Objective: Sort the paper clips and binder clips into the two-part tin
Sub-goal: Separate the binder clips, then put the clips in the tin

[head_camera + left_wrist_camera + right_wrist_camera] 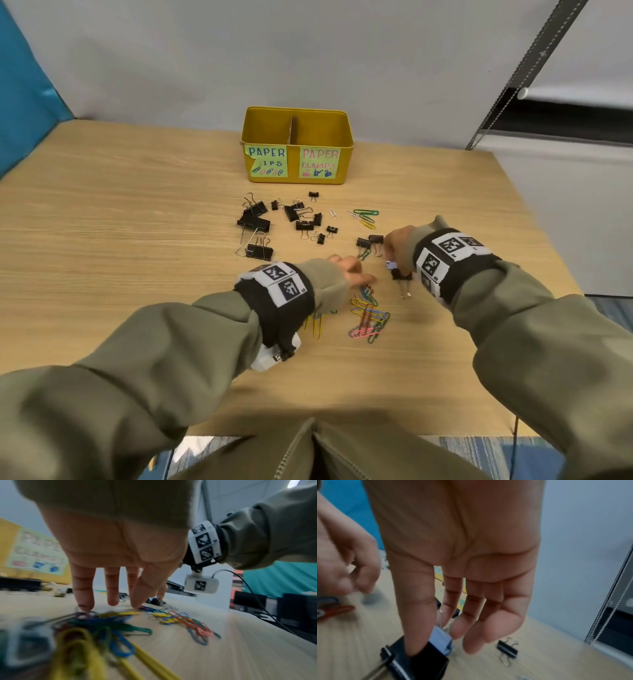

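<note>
The yellow two-part tin (294, 164) stands at the back of the table, labelled PAPER CLIPS on the left and PAPER CLAMPS on the right. My left hand (359, 277) (109, 605) reaches down with straight, spread fingers whose tips touch a heap of coloured paper clips (368, 315) (106, 626). My right hand (390, 246) (453, 632) hangs with straight fingers. Its forefinger tip rests on a black binder clip (400, 274) (426, 661). A small blue binder clip (391, 264) (440, 641) lies against that finger. My right thumb is hidden.
Several black binder clips (294, 219) lie scattered in front of the tin, two more (370, 241) beside my right hand and one (507, 650) past its fingertips. A few paper clips (364, 216) lie further back. Yellow paper clips (317, 325) sit under my left wrist.
</note>
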{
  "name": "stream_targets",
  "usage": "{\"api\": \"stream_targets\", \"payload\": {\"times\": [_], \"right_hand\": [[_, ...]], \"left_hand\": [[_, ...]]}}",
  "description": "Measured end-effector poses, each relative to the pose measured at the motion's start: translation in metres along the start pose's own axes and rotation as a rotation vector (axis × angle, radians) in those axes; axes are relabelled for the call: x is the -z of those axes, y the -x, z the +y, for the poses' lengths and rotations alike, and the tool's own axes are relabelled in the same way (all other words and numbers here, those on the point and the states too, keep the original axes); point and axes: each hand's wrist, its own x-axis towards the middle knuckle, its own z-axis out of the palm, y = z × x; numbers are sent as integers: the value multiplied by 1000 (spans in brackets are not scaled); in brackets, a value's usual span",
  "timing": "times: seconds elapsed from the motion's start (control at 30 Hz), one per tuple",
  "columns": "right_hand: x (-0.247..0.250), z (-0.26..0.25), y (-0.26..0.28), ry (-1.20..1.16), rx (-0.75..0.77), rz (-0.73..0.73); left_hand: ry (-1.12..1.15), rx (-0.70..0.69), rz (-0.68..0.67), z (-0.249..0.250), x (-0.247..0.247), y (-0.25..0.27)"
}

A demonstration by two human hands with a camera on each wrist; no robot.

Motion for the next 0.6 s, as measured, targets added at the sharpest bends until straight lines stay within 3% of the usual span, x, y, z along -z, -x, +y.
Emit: {"api": "stream_targets", "payload": {"times": [0.13, 0.27, 0.43, 0.6], "right_hand": [[-1, 11, 4, -107, -9, 9], [-2, 20, 11, -199, 25, -119], [10, 25, 11, -201, -83, -3], [14, 3, 6, -276, 21, 35]], "left_hand": [[-18, 28, -52, 8, -8, -18], [-57, 25, -22, -11, -1, -8], [-28, 153, 24, -39, 10, 0], [-52, 108, 60, -21, 27, -16]]}}
